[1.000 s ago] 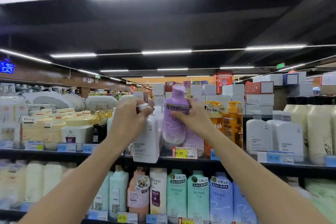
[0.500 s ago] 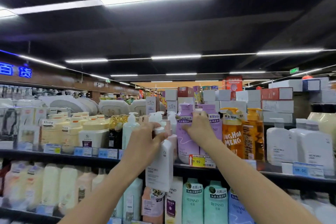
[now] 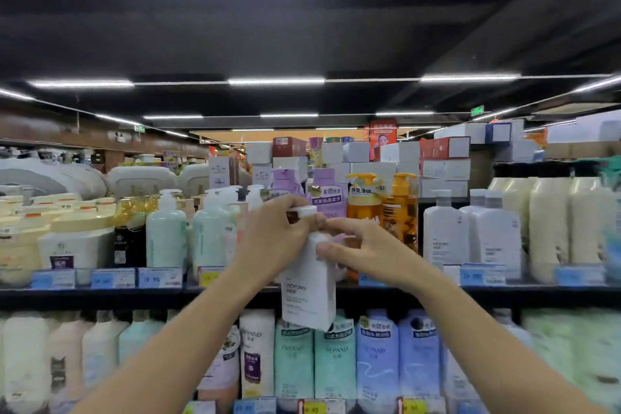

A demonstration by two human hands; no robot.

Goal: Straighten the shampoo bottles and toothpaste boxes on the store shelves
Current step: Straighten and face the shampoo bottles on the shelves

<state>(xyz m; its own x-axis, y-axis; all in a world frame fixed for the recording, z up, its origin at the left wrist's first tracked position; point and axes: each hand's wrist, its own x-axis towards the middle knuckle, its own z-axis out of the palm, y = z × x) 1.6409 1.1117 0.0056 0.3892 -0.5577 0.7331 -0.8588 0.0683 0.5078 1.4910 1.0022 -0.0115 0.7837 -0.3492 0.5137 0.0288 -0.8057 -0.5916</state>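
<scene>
A white pump bottle (image 3: 309,286) hangs in the air in front of the upper shelf's edge (image 3: 100,296). My left hand (image 3: 275,239) is closed around its neck and pump head. My right hand (image 3: 363,252) touches the bottle's shoulder from the right, fingers curled on it. Behind my hands two purple shampoo bottles (image 3: 327,193) stand upright on the upper shelf. To their right stand orange pump bottles (image 3: 366,198) and matching white bottles (image 3: 445,235).
Mint-green bottles (image 3: 166,232) and cream jars (image 3: 77,239) fill the upper shelf's left side. On the lower shelf stand teal bottles (image 3: 334,363), blue bottles (image 3: 376,356) and pale bottles. Price tags (image 3: 159,277) line the shelf edge. Stacked boxes rise behind.
My right hand has left the purple bottle, now standing on the shelf, and come down to the white bottle. The left hand has carried the white bottle toward the middle.
</scene>
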